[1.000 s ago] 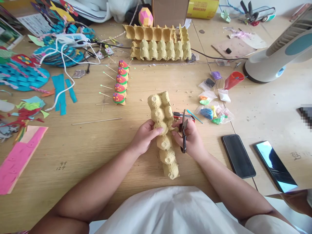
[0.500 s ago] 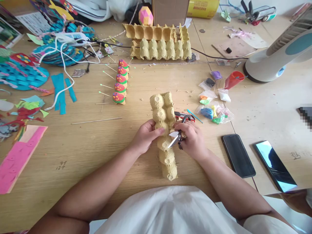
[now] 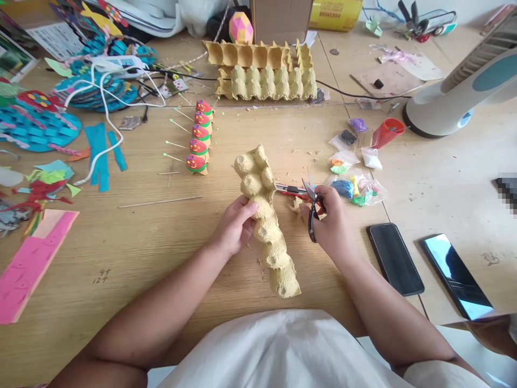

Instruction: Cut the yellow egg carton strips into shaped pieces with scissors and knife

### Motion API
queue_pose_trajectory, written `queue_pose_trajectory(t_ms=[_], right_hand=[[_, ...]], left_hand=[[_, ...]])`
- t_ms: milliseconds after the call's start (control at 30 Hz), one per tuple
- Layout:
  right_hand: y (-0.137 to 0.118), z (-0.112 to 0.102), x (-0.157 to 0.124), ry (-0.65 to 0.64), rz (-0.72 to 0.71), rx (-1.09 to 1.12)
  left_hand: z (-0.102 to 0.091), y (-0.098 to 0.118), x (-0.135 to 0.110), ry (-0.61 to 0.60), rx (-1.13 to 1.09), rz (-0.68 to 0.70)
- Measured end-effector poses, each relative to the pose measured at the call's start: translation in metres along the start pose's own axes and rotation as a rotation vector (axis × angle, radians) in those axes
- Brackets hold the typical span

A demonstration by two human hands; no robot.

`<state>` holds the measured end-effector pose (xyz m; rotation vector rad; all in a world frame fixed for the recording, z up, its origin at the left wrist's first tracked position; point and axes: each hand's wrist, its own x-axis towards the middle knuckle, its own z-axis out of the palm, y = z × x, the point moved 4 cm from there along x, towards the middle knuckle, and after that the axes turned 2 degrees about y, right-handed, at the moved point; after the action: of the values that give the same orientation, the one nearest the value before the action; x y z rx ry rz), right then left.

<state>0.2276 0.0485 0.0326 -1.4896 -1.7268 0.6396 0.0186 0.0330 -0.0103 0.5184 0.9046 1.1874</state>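
Note:
My left hand [image 3: 236,223] grips a long yellow strip of egg carton [image 3: 266,221] at its middle, holding it tilted over the wooden table. My right hand [image 3: 333,218] is closed on black-handled scissors [image 3: 312,207], blades pointing up and away, a short way right of the strip. A small cut scrap of carton [image 3: 297,203] lies on the table between the strip and the scissors. A red utility knife [image 3: 288,188] lies just behind them.
Several painted carton figures on sticks [image 3: 198,137] stand in a row behind. Egg trays [image 3: 262,70] lie further back. Bags of coloured clay [image 3: 349,183], a red cup [image 3: 385,132], two phones [image 3: 395,258] and a fan base [image 3: 444,108] sit right. Paper crafts [image 3: 36,126] fill the left.
The scissors came off the carton strip and moved right. My left hand swung the strip's far end to the left. A small cut piece now lies on the table.

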Motion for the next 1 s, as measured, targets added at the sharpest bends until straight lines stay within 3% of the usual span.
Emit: queue_pose_trajectory(t_ms=[133,300,367,600,1000], right_hand=[[-0.013,-0.004,-0.003,-0.044,-0.030,0.015],[-0.030,0.009,-0.017,-0.388,-0.155,0.088],[-0.031,0.015,-0.021,-0.440,-0.196,0.038],[-0.026,0.028,-0.023,-0.423,-0.253,-0.161],[-0.022,0.031,-0.026,-0.358,-0.273,-0.263]], left_hand=[[-0.003,0.005,0.000,0.011,-0.035,0.008],[-0.002,0.009,-0.001,-0.015,-0.038,-0.023],[-0.002,0.011,-0.001,-0.013,-0.061,-0.024],[-0.001,0.012,-0.001,-0.017,-0.070,-0.051],[-0.012,0.003,0.002,0.016,-0.134,-0.091]])
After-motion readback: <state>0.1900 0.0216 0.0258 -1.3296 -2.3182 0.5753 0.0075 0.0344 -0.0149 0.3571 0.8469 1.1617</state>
